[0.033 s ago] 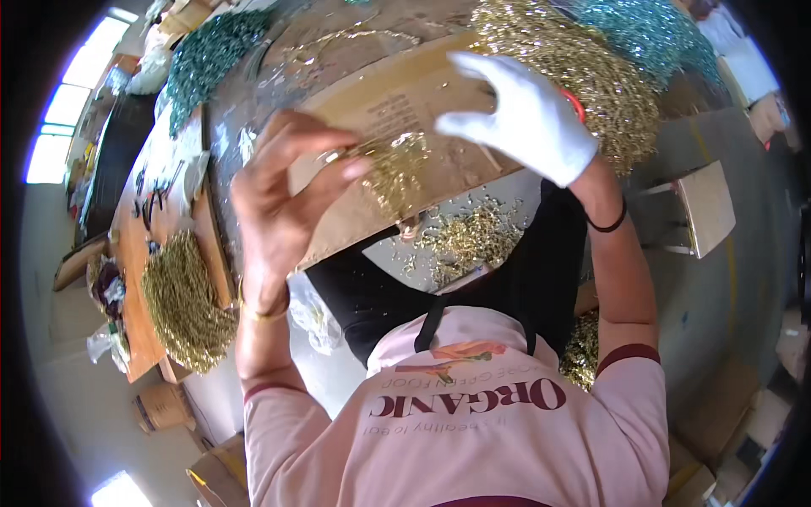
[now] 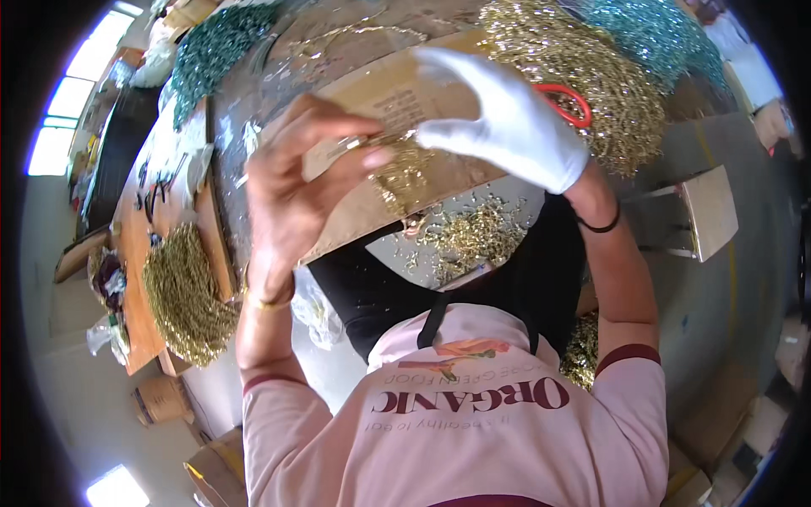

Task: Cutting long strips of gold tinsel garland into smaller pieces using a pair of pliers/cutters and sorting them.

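Note:
My bare left hand [image 2: 291,190] is raised over the cardboard sheet, thumb and forefinger closing around a small bunch of shiny gold tinsel [image 2: 400,182]. The tinsel hangs above the sheet's near edge. Just to its right is my right hand [image 2: 525,131] in a white glove. Its thumb and fingers are spread, with nothing seen between them; the fingertips are blurred. The thumb comes close to the tinsel, but I cannot tell whether it touches. Beyond the glove, a red looped handle [image 2: 583,108] shows against a large heap of gold tinsel [image 2: 621,110].
The cardboard sheet [image 2: 338,224] lies before me. Gold clippings [image 2: 477,232] are scattered between my legs. Teal tinsel lies in heaps at far left [image 2: 215,55] and far right [image 2: 655,38]. More gold tinsel [image 2: 186,291] drapes over a wooden table at left. A stool [image 2: 711,213] stands at right.
My right hand has moved a little left toward the tinsel, uncovering more of the red handle. My left hand has shifted slightly right with the tinsel.

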`<control>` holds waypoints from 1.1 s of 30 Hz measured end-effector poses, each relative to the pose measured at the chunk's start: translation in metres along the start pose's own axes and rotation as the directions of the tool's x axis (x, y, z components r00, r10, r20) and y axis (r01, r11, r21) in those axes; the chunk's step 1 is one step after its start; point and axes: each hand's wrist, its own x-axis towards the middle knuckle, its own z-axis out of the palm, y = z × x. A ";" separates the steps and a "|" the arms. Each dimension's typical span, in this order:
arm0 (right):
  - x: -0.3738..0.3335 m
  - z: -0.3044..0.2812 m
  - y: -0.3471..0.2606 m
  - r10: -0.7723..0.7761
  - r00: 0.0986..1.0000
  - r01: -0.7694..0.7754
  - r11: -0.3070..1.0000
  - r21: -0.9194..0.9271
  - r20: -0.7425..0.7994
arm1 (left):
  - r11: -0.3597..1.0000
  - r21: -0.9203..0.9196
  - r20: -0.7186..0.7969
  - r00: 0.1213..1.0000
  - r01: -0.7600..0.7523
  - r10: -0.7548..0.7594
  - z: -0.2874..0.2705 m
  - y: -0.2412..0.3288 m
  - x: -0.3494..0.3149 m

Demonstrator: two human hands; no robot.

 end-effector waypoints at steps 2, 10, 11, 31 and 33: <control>0.009 0.017 -0.023 0.133 0.970 -0.235 0.744 0.626 0.205 | 0.975 -0.195 -0.010 0.994 0.106 -0.110 0.007 0.001 0.011; 0.021 0.008 -0.043 0.011 0.560 -0.750 0.432 0.501 0.829 | 0.943 -0.331 -0.035 0.998 0.029 -0.043 -0.047 -0.010 0.010; 0.016 0.009 -0.036 0.083 0.557 -0.711 0.562 0.423 0.826 | 0.938 -0.345 -0.066 0.998 -0.002 -0.022 -0.054 -0.017 0.004; -0.083 0.005 0.062 0.175 0.849 -0.015 0.951 -0.308 0.498 | 0.758 -0.320 -0.121 0.769 0.568 -0.627 -0.093 -0.115 -0.161; -0.079 0.018 0.074 0.089 0.873 0.131 0.904 -0.407 0.479 | 0.745 -0.286 -0.135 0.744 0.603 -0.654 -0.094 -0.121 -0.169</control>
